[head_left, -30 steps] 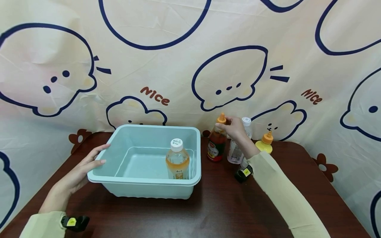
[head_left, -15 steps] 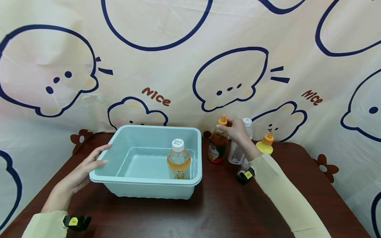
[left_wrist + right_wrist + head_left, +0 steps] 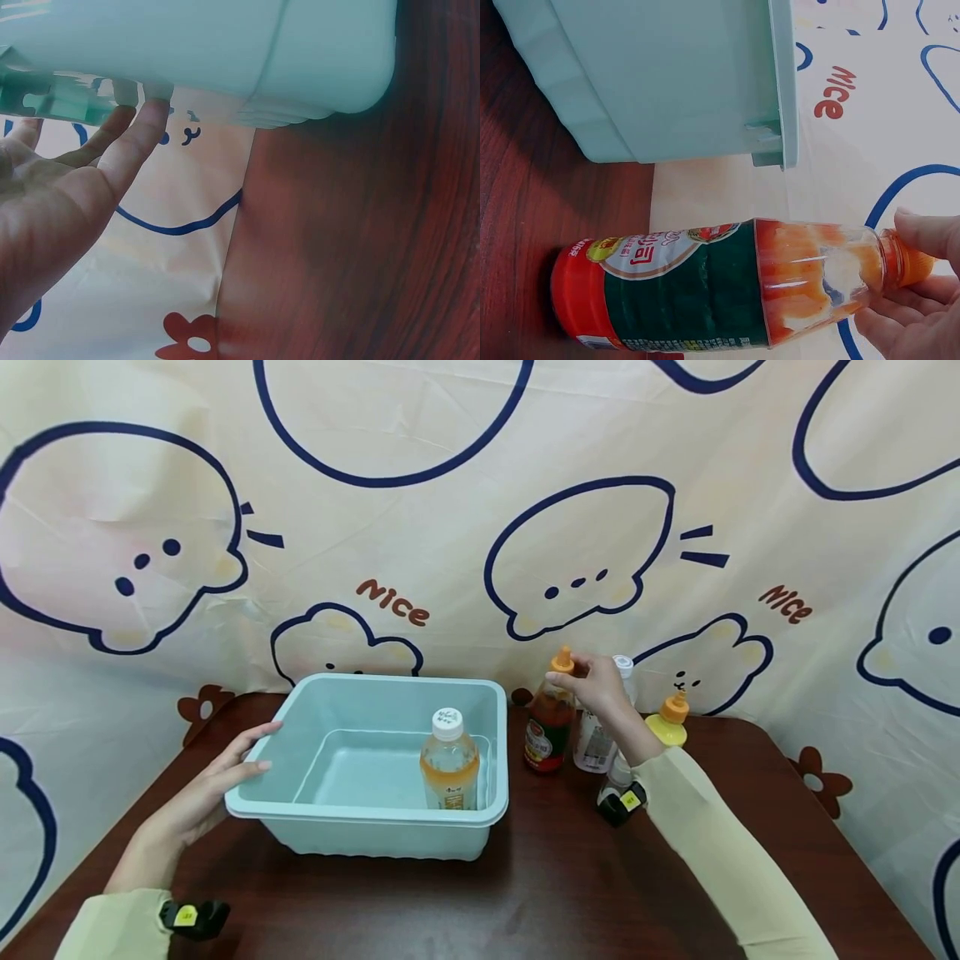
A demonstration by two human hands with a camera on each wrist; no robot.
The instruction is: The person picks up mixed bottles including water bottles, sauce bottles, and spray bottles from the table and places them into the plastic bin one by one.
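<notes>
A light blue plastic tub (image 3: 375,839) stands on the table, with my left hand (image 3: 198,797) at its left rim. In the head view the thumb lies over the rim; the left wrist view has fingers (image 3: 139,142) under it against the outer wall. Inside the tub, at its right, a white-capped drink bottle (image 3: 448,768) stands upright. Right of the tub is an upright bottle of red sauce (image 3: 546,731) with an orange nozzle cap and green label. My right hand (image 3: 600,685) pinches its neck just below the cap, and its base is down on the table (image 3: 525,262).
Behind my right forearm stand a clear white-capped bottle (image 3: 595,747) and a yellow squeeze bottle (image 3: 666,729) with an orange nozzle. Another small clear container (image 3: 617,774) is partly hidden by the wrist camera. A printed cloth (image 3: 450,543) hangs behind the table.
The right wrist shifts very slightly to the right while the fingers stay on the sauce bottle's neck. The left hand and tub hold their place.
</notes>
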